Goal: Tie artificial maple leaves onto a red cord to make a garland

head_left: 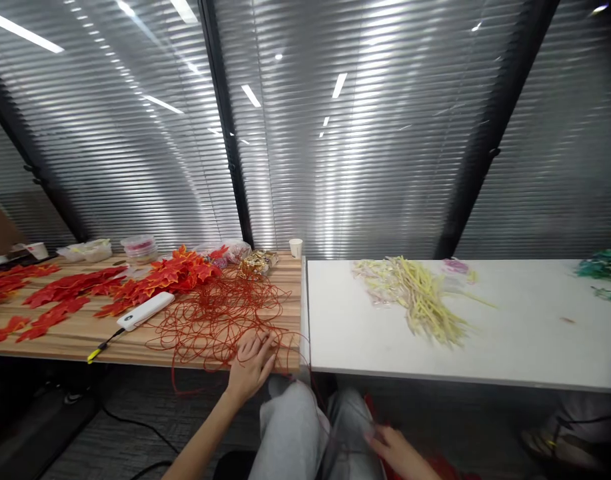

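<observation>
A large loose tangle of thin red cord [220, 303] spreads over the right end of the wooden table. My left hand [251, 363] lies on its near right edge, palm down, fingers stretched out over the strands. A few strands hang over the table's front edge, and one runs down towards my lap. My right hand [398, 450] is low beside my right knee, below the white table. Motion smears its fingers, so whether it grips the cord does not show. Something red lies partly hidden beneath that hand.
Red fabric maple leaves [178, 273], a white power bank [146, 311] with a cable, and plastic tubs [138, 247] lie on the wooden table [72, 343]. A paper cup [296, 248] stands behind. The white table [355, 347] bears yellow strips [430, 303] and green pieces [605, 267].
</observation>
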